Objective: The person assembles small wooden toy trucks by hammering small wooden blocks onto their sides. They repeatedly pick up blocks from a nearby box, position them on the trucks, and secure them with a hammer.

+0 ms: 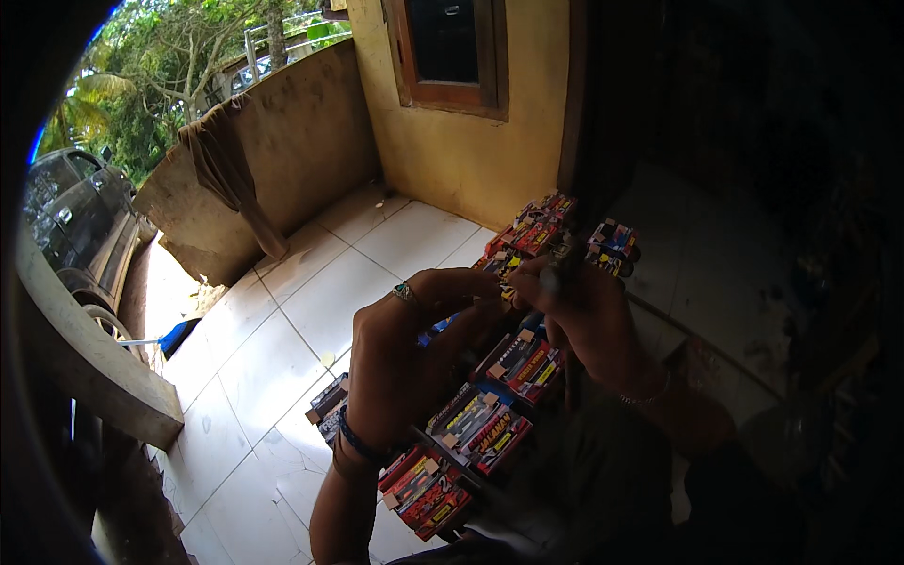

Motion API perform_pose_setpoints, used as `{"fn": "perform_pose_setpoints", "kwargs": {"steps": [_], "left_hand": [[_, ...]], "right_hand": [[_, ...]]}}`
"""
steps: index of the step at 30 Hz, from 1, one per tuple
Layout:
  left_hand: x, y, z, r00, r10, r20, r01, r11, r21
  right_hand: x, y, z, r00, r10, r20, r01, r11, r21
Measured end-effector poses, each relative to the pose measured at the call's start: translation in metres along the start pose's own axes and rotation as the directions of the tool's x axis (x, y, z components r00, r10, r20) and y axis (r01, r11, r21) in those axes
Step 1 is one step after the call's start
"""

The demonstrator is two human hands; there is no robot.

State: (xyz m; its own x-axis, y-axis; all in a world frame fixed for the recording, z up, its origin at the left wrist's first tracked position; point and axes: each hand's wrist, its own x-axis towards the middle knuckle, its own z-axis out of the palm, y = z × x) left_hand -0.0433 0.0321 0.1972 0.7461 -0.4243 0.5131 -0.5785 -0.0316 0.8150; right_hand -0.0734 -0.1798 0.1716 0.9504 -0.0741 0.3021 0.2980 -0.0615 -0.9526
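Note:
My left hand [391, 344], with a ring and a dark bracelet, reaches over several small printed boxes. Its fingers are bent together and meet my right hand [598, 325] above the boxes. The right hand is closed too, thumb and fingers pinched near a small dark piece. What either hand grips is hidden in shadow and behind the fingers. Close below them lie a red and black box [523, 365], a white, black and red box [478, 428] and a red box [426, 490]. More red and yellow boxes [537, 226] stand beyond the fingertips, with a blue and red one [612, 243] at their right.
White floor tiles [320, 282] spread to the left. A low wall [301, 122] with a brown cloth [226, 155] draped on it bounds the porch. Outside stands a dark vehicle [75, 217]. A yellow wall [452, 151] has a wooden-framed window [447, 42]. The right side is very dark.

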Motion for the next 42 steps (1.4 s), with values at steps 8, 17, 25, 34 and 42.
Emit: {"fn": "perform_pose_setpoints", "kwargs": {"steps": [8,17,25,34,42], "left_hand": [[0.004,-0.007,0.002,0.999,-0.020,-0.046,0.019,1.000,-0.013],[0.005,-0.009,0.002,0.995,0.030,-0.091,-0.027,0.999,0.039],[0.009,-0.010,0.005,0.992,0.084,-0.089,-0.085,0.996,-0.003],[0.007,-0.014,0.004,0.992,0.118,-0.044,-0.114,0.990,0.084],[0.007,-0.009,0.011,0.985,0.173,-0.015,-0.167,0.964,0.208]], "right_hand": [[0.002,-0.002,-0.003,0.998,0.061,0.010,-0.060,0.997,-0.046],[0.004,-0.003,-0.003,0.992,0.108,0.061,-0.113,0.990,0.086],[0.006,0.001,-0.005,0.997,0.072,0.023,-0.074,0.993,0.088],[0.007,0.003,-0.007,0.996,0.079,0.042,-0.082,0.994,0.074],[0.005,0.001,-0.014,0.994,0.037,0.101,-0.043,0.998,0.052]]}}
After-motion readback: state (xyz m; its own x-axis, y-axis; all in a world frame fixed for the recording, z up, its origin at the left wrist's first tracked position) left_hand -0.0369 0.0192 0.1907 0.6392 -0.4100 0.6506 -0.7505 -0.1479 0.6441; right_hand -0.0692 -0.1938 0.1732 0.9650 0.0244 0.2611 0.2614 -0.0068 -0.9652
